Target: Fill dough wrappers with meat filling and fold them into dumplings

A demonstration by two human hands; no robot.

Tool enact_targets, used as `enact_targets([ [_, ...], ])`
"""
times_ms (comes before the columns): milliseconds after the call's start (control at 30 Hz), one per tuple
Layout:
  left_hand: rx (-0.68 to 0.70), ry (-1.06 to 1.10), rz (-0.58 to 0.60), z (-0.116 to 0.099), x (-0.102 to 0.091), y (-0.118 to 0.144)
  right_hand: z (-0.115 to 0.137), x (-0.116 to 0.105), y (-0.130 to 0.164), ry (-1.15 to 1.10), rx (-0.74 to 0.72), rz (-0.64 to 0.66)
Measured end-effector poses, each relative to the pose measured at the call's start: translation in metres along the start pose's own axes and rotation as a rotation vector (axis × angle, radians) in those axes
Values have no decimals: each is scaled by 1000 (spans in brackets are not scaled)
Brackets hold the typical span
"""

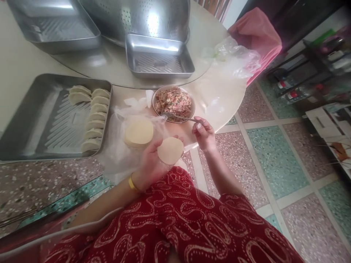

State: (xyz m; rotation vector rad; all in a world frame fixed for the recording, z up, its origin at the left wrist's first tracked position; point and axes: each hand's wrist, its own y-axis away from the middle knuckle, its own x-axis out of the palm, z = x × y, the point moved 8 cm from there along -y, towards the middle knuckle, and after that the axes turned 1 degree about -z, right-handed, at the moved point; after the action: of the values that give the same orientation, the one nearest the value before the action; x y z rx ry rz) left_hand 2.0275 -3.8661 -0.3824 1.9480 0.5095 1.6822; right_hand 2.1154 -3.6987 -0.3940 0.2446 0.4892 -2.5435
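A round pale tabletop [216, 98] carries everything, with a raised round turntable [109, 69] on it. On that turntable stand one big perforated steel colander [142, 18] and two empty rectangular steel trays, one at the far left [55, 29] and one nearer the middle [160, 58]. A third, larger ribbed steel tray [33, 120] sits on the tabletop at the left; it holds nine folded pale dumplings [94, 117], two in a short left column and seven down the right edge. A crumpled clear plastic bag [236, 60] lies at the table's far right edge, next to a pink cloth [256, 34].

Just beside the dumpling tray, one stack of round dough wrappers [139, 132] rests on thin clear plastic [117, 149]. Behind it stands one small round bowl of pinkish minced filling [173, 103].

The left hand [150, 164], with a yellow bangle [132, 182] at the wrist, lies palm up with its fingers spread under a single round dough wrapper [170, 150], held flat above the lap just at the table's edge. The right hand [204, 133] has its fingertips pinched together on the handle of one metal spoon [178, 117], whose tip rests in the filling.
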Motion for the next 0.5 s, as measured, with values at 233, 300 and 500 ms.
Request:
enact_targets([
  [233,28,-5,41,-2,5,-6,82,3,-2,231,-418,20],
  [300,22,-21,77,-1,6,-8,104,-4,2,290,-597,8],
  [500,30,-41,83,2,6,-10,106,9,-6,447,-727,125],
])
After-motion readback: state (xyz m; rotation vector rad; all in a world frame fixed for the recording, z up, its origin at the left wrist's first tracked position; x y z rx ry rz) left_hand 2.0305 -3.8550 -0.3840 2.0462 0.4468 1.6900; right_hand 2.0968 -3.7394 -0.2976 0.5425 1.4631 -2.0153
